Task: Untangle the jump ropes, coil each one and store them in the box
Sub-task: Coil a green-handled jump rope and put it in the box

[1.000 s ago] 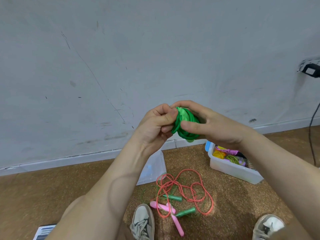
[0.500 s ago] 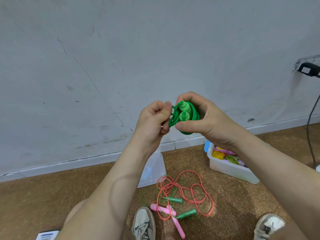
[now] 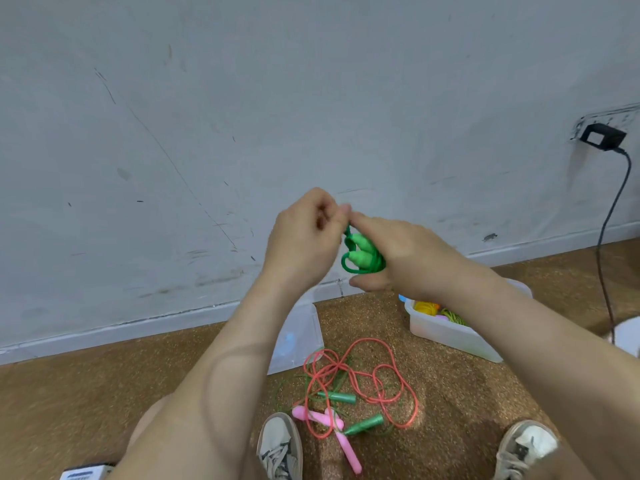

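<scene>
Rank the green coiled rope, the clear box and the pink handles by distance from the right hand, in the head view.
1. Green coiled rope: held in the right hand.
2. Clear box: on the floor by the wall, below that hand.
3. Pink handles: on the floor beside the left shoe, farthest.

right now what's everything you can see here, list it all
green jump rope: one, green, coiled, held up at centre
red rope: one, red-orange, tangled on floor
green handles: two, green, in that tangle
pink handles: two, pink, tangle's near side
box: one, clear, floor right, coiled ropes inside
lid: one, clear, by wall, left of box
plug: one, black, wall right, cable hanging
shoes: two, grey-white, bottom edge
hands: two; right hand grips the coil, left hand pinches its top
</scene>
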Action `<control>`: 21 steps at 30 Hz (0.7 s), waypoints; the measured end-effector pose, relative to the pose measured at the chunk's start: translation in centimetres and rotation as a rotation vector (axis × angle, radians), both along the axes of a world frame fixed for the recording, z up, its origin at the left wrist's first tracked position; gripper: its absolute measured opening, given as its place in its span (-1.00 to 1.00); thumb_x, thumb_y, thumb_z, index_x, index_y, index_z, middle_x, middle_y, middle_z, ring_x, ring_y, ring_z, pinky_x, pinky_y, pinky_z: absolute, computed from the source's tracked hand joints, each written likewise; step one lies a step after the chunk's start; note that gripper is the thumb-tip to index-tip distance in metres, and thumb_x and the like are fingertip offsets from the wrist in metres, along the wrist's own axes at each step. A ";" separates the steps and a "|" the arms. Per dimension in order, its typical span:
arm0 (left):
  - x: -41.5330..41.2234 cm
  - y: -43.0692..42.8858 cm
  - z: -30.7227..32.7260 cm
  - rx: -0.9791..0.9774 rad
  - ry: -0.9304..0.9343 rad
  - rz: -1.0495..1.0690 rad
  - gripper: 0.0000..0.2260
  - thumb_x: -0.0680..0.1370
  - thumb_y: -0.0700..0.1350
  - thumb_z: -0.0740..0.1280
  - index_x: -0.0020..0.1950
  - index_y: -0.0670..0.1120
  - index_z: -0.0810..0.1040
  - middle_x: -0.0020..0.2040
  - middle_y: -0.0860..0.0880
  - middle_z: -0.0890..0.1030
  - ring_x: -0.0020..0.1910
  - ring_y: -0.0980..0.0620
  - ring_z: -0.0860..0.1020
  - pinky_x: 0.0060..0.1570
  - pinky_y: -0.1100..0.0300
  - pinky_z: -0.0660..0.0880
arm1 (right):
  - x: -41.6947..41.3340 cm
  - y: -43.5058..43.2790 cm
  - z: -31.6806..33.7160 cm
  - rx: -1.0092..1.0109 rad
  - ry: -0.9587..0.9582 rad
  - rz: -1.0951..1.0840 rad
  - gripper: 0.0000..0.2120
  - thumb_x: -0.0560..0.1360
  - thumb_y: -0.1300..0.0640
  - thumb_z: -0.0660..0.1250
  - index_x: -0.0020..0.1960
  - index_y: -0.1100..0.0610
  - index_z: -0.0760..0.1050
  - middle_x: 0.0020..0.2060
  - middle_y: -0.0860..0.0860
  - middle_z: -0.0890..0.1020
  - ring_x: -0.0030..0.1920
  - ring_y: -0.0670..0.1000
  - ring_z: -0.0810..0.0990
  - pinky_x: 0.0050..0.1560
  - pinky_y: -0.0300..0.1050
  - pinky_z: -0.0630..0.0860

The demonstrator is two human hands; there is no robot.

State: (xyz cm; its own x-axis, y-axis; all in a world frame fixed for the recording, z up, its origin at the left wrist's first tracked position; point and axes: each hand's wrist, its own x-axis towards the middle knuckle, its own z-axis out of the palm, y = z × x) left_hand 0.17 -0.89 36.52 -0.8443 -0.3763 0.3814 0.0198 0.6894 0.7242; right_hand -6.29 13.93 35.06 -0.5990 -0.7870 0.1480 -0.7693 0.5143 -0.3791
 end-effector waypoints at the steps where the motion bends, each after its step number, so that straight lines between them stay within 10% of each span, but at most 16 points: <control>1: 0.2 0.3 -0.3 -0.217 -0.015 -0.022 -0.81 0.57 0.01 0.28 -0.19 -0.05 0.41 -0.39 0.03 0.52 -0.35 -0.05 0.50 -0.31 0.08 0.43 | 0.1 -0.2 -0.3 0.086 0.051 -0.025 -0.33 0.37 -0.11 0.49 0.36 -0.02 0.25 0.03 -0.05 0.54 0.04 0.06 0.52 -0.06 -0.03 0.43; 8: 0.1 1.2 -1.5 -0.736 0.312 -0.143 -0.79 0.54 -0.05 0.19 -0.21 -0.16 0.40 -0.39 -0.01 0.43 -0.41 -0.10 0.39 -0.49 0.03 0.40 | 1.0 -0.6 0.1 0.179 0.023 -0.127 -0.68 0.36 -0.12 0.43 -0.18 0.05 0.36 -0.32 -0.03 0.43 -0.18 0.08 0.47 -0.28 -0.12 0.30; 10: 0.1 2.1 -1.7 -0.458 0.309 -0.052 -0.84 0.54 -0.08 0.22 -0.21 -0.11 0.40 -0.38 0.00 0.45 -0.39 -0.05 0.41 -0.41 0.10 0.39 | 0.8 -0.5 0.2 0.115 -0.036 -0.139 -0.65 0.32 -0.15 0.44 -0.13 0.07 0.43 -0.28 -0.01 0.51 -0.18 0.07 0.52 -0.27 -0.09 0.38; 14: -0.9 2.7 -1.1 0.621 0.267 0.212 -0.81 0.60 -0.13 0.27 -0.21 -0.04 0.39 -0.41 0.07 0.50 -0.42 0.16 0.49 -0.33 0.24 0.44 | 0.4 0.2 0.8 -0.306 -0.736 0.044 -0.56 0.31 -0.07 0.56 0.08 0.01 0.48 -0.20 -0.09 0.61 -0.18 -0.10 0.59 -0.11 -0.08 0.55; 18: -1.6 1.5 -0.9 0.691 0.151 0.228 -0.81 0.59 -0.09 0.29 -0.21 -0.07 0.41 -0.40 -0.01 0.53 -0.44 0.06 0.47 -0.30 0.14 0.46 | 0.5 1.0 0.8 -0.427 -0.921 0.113 -0.45 0.35 0.18 0.54 0.28 0.01 0.44 -0.17 -0.01 0.66 -0.20 -0.03 0.65 -0.17 -0.07 0.61; 21: -1.5 0.1 -0.5 0.531 0.016 0.073 -0.83 0.55 -0.15 0.34 -0.23 -0.07 0.46 -0.44 -0.03 0.55 -0.49 0.07 0.51 -0.33 0.17 0.48 | 0.0 1.1 0.7 -0.300 -0.642 0.058 -0.49 0.30 0.15 0.60 0.20 0.08 0.50 -0.15 0.04 0.64 -0.18 0.02 0.62 -0.09 0.01 0.56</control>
